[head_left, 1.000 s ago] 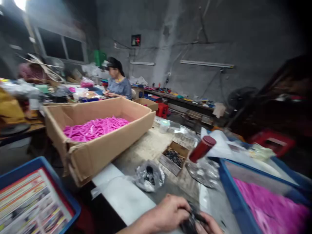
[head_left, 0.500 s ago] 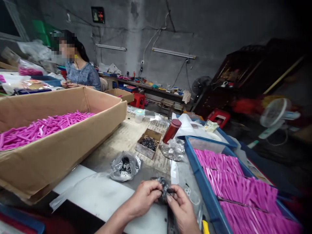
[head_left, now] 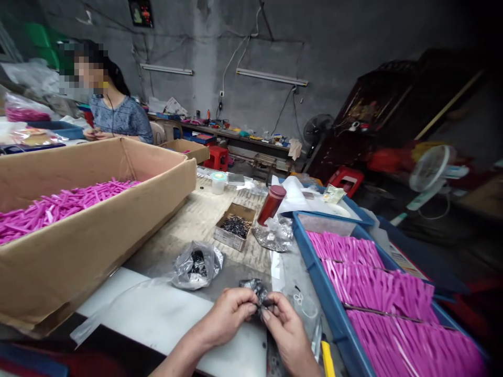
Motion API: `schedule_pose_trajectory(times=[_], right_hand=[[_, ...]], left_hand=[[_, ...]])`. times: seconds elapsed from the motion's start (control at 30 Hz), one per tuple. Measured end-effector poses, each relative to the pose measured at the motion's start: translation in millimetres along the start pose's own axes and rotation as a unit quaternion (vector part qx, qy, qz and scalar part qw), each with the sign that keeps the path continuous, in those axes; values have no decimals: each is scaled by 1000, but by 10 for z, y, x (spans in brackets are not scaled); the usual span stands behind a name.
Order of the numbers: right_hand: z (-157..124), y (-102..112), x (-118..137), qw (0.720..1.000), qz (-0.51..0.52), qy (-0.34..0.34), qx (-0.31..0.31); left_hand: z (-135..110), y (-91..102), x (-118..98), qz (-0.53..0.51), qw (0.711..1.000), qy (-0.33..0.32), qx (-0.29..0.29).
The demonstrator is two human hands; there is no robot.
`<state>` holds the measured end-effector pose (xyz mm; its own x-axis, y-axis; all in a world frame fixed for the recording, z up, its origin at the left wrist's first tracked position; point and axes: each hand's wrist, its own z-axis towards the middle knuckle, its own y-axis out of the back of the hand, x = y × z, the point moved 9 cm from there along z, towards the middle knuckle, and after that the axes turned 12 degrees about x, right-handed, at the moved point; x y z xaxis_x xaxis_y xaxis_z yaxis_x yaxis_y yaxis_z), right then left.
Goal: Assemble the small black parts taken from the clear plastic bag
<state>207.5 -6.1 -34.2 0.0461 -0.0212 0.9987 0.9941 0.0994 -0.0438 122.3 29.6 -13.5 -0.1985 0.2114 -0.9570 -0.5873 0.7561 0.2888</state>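
Observation:
My left hand (head_left: 227, 318) and my right hand (head_left: 286, 330) meet low in the middle of the view, over the table's near edge. Both pinch a small clear plastic bag of black parts (head_left: 256, 291), fingers pressed together on it. A second crumpled bag of black parts (head_left: 196, 265) lies on the table just beyond my left hand. A small open carton of black parts (head_left: 233, 229) sits further back. Pink plastic sticks fill a blue tray (head_left: 314, 272) on my right and a big cardboard box (head_left: 98, 230) on my left.
A dark red bottle (head_left: 271, 204) leans beside crumpled plastic (head_left: 275, 235). A small white jar (head_left: 218, 183) stands further back. A seated person (head_left: 113, 118) works at the far left. Fans (head_left: 430, 170) and red stools (head_left: 348, 178) stand on the floor at right.
The view has swung right and down, bringing the blue tray of pink sticks fully into sight. My hands have risen into view and stay pinched together on the small bag.

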Motion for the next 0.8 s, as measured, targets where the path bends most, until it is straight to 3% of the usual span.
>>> schedule_pose_trajectory(times=[0.33,0.6,0.8], right_hand=[[5,17,-65,1000,-13,-15,-2],[48,-99,25,997,16,-29,74],[75,-106,-23,993,64,-48,81]], left_hand=[[5,-7,-25,61,998,-15,18],[3,-27,-37,109,994,-19,23],[9,-34,-20,113,993,-20,15]])
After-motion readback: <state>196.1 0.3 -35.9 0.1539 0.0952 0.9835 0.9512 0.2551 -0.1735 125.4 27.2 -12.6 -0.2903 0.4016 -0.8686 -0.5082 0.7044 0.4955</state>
